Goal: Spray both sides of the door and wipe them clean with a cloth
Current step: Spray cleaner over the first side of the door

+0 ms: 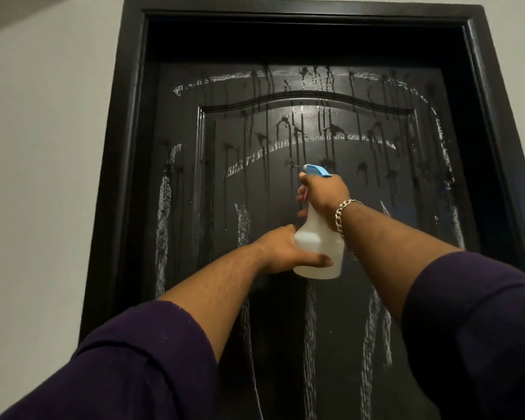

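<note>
Here, from my head camera, my right hand (323, 194) is wrapped round the neck of the spray bottle (317, 247), fingers on the trigger under its blue nozzle (315, 170), aimed at the dark door (361, 283) just ahead. My left hand (281, 250) cups the bottle's lower body, thumb curled across its front. The upper panel is wet, runs streaking down through white chalky marks (309, 328). The bottle looks like light, thin plastic, probably slick if it gets wet, so I judge the narrow neck the sure hold, with a steadying palm below. No cloth is in sight.
</note>
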